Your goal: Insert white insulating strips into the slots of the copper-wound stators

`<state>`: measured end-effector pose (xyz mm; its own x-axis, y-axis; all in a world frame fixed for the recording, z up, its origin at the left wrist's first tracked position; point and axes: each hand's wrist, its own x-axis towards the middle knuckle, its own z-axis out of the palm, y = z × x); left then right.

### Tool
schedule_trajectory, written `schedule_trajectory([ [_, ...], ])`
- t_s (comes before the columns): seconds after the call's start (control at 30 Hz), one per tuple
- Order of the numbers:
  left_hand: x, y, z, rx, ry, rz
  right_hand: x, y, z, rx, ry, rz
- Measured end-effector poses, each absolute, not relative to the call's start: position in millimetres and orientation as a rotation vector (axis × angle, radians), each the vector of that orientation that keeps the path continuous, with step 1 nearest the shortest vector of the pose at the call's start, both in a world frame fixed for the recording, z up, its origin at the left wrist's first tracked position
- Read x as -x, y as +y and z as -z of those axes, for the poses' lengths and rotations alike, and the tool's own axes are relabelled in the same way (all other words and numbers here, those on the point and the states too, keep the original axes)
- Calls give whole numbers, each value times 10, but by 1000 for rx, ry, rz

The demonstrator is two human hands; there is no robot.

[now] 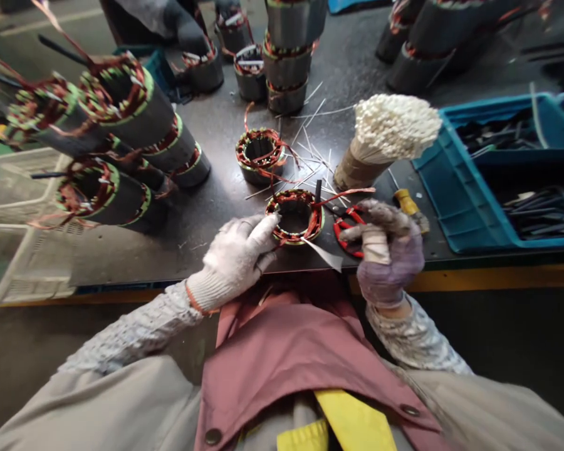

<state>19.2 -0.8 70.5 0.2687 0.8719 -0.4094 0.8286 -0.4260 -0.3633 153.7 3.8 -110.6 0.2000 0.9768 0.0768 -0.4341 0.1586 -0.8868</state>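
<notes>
A short motor stator with copper windings stands near the table's front edge. A white strip sticks out from its front, and a copper lead and a black sleeve rise at its right. My left hand, in a white knit glove, grips its left rim with the fingertips. Right of the stator, my right hand, in a stained glove with a wrapped finger, has curled fingers at the handles of red-handled scissors. The scissor blades point toward the stator and are partly hidden behind its lead.
Another stator stands just behind, beside scattered thin white sticks. A bundle of white sticks, a yellow-handled screwdriver and a blue bin stand right. Stacked stators crowd the left; a person's sleeve shows behind.
</notes>
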Motion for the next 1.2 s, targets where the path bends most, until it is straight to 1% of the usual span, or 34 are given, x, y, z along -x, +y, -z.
schedule_trajectory([
  [0.1, -347, -29, -703, 2257, -1708, -1185, -1435, -174, 1162, 871, -1118, -981],
  [0.17, -464, 75, -680, 2172, -1646, -1399, -1332, -126, 1144, 846, -1377, -898],
  [0.27, -546, 365, -746, 2241, -1329, -1605, -1268, 94, 1151, 829, -1580, -850],
  [0.33, -517, 599, -839, 2368, -1048, -1683, -1310, 248, 1207, 732, -1676, -850],
  [0.43, -397, 896, -908, 2477, -787, -1687, -1452, 421, 1331, 558, -1721, -870],
  [0.5, -313, 1001, -875, 2472, -805, -1599, -1591, 500, 1401, 459, -1663, -895],
  [0.57, -246, 1027, -814, 2471, -835, -1534, -1773, 567, 1437, 472, -1519, -861],
  [0.63, -201, 1000, -762, 2488, -805, -1537, -1979, 653, 1436, 719, -1343, -710],
  [0.73, -167, 915, -729, 2511, -770, -1576, -2214, 861, 1402, 1249, -1205, -441],
  [0.8, -150, 842, -726, 2532, -860, -1527, -2259, 1017, 1390, 1403, -1252, -403],
  [0.93, -123, 692, -733, 2584, -1009, -1362, -2145, 1162, 1393, 1371, -1299, -453],
  [1.03, -175, 618, -734, 2630, -843, -1347, -2082, 1129, 1370, 1376, -1238, -369],
  [1.13, -311, 580, -711, 2530, -714, -1426, -2121, 1133, 1312, 1303, -1031, -298],
  [1.2, -395, 563, -687, 2449, -752, -1457, -2171, 1183, 1253, 1145, -959, -458],
])
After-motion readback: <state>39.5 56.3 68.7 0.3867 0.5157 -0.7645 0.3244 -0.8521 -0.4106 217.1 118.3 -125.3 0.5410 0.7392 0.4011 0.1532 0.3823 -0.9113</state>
